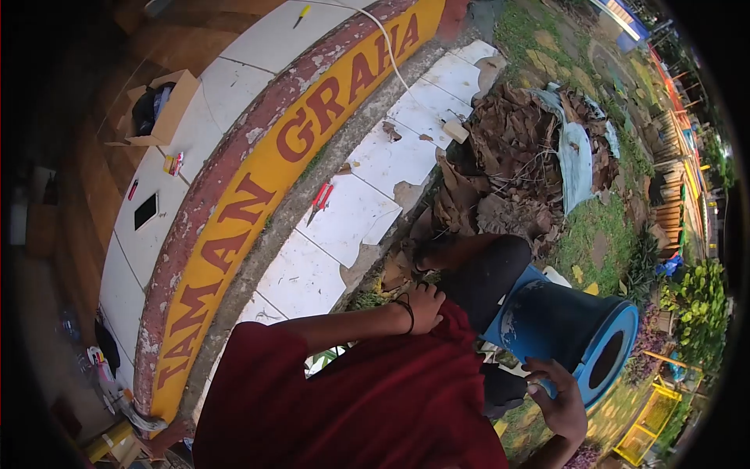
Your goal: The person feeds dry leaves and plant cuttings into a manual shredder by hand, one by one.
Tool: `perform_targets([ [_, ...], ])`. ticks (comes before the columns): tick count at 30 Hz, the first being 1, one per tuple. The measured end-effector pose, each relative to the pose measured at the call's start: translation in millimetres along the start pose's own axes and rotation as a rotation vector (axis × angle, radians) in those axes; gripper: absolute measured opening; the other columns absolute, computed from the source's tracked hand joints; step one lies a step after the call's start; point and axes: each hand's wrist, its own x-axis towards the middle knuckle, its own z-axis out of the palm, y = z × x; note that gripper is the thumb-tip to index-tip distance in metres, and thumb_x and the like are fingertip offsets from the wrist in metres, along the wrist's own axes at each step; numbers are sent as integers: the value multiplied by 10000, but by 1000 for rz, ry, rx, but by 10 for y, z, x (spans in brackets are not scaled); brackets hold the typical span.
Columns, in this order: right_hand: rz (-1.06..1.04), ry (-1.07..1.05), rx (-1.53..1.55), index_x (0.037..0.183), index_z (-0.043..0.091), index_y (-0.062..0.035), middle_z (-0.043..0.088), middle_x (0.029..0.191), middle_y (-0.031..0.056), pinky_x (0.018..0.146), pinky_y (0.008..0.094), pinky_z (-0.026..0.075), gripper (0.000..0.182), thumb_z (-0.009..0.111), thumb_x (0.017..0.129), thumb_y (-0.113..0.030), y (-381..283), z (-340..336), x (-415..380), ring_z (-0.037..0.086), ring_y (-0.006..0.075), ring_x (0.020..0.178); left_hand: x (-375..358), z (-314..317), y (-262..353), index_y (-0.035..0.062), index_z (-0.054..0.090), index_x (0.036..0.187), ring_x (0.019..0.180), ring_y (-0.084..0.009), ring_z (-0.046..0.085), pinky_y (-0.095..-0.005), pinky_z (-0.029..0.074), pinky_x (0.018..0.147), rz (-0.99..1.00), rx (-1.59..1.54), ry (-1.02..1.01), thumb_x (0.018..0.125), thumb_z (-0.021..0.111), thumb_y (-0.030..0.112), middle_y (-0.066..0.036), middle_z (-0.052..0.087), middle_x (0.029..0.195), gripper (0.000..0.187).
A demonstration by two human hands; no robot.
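Observation:
My left hand (424, 308), with a dark band at its wrist, rests on the red shirt cloth over my thigh, fingers loosely bent and holding nothing visible. My right hand (561, 402) is raised beside my dark-clad knee, in front of a blue plastic bin (547, 316). Its fingers are curved, with a gap inside the thumb, and I see no object in them. The bin has a round dark opening in its end facing away from me. Red-handled pruning shears (321, 201) lie on the white tiles (351, 223) to my left.
A heap of dry brown leaves (508, 141) with a pale blue sack (576, 164) is ahead. A yellow kerb (258, 199) lettered TAMAN GRAHA curves along my left. Beyond it are a phone (146, 211), a cardboard box (170, 105) and a yellow-handled tool (301, 16).

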Motion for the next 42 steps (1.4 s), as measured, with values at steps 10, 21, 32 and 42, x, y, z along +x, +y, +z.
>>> perform_targets([
  [10, 472, 307, 156, 1249, 616, -31, 648, 1110, 181, 882, 448, 499, 413, 674, 924, -278, 1438, 1333, -1086, 636, 355, 1031, 816, -656, 479, 1, 549, 1298, 1178, -390, 579, -463, 463, 997, 155, 241, -332, 964, 543, 434, -216, 577, 1268, 547],
  [21, 1045, 1150, 485, 1559, 131, 2, 188, 1514, 395, 1158, 552, 255, 773, 473, 1018, -431, 2207, 3504, -1369, 293, 550, 1376, 1964, -1576, 3079, 37, 404, 1493, 1409, -273, 378, -392, 254, 1172, 923, 27, -33, 1066, 403, 415, -154, 433, 1502, 570],
  [32, 1013, 1471, 796, 1527, 303, -56, 449, 1421, 245, 1117, 475, 354, 756, 526, 973, -519, 2096, 3528, -1270, 458, 427, 1290, 2940, -1166, 3531, 17, 241, 1562, 1431, -284, 360, -394, 289, 1172, 715, 223, -77, 1015, 414, 592, -159, 340, 1566, 812],
  [42, 924, 1387, 861, 1501, 350, -44, 438, 1409, 256, 1105, 447, 360, 768, 480, 971, -585, 2581, 3558, -1355, 466, 389, 1279, 3057, -1065, 3352, -49, 290, 1526, 1357, -301, 431, -395, 322, 1135, 762, 61, -36, 1045, 384, 541, -223, 402, 1500, 767],
])
